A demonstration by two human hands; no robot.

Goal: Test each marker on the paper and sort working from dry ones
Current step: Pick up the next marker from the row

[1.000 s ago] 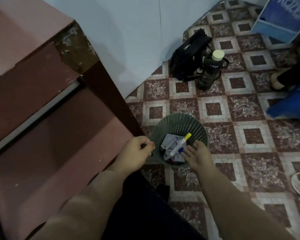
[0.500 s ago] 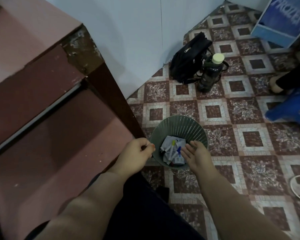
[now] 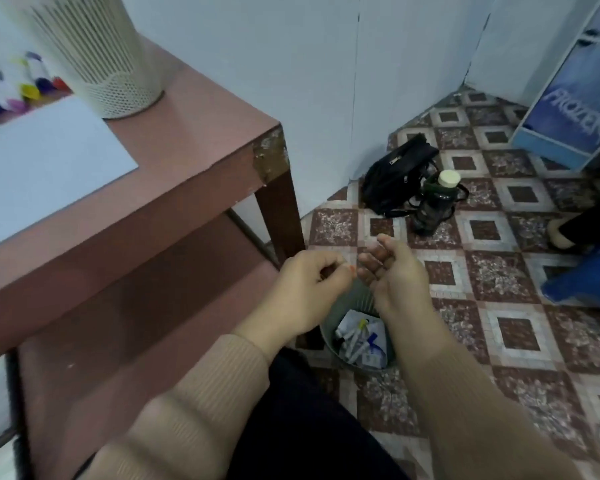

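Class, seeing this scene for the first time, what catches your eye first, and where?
The left hand and right hand hover mid-frame above a green ribbed plastic bin on the floor, with discarded markers inside. At upper left, colourful capped markers lie beside a white paper sheet on the reddish-brown table.

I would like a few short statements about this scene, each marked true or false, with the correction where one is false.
1. Markers lie inside the bin on the floor. True.
2. The right hand grips a marker. False: it holds nothing, and its fingers are loosely curled.
3. The paper lies on the floor. False: it lies on the table.
4. A bottle stands beside the black bag. True.
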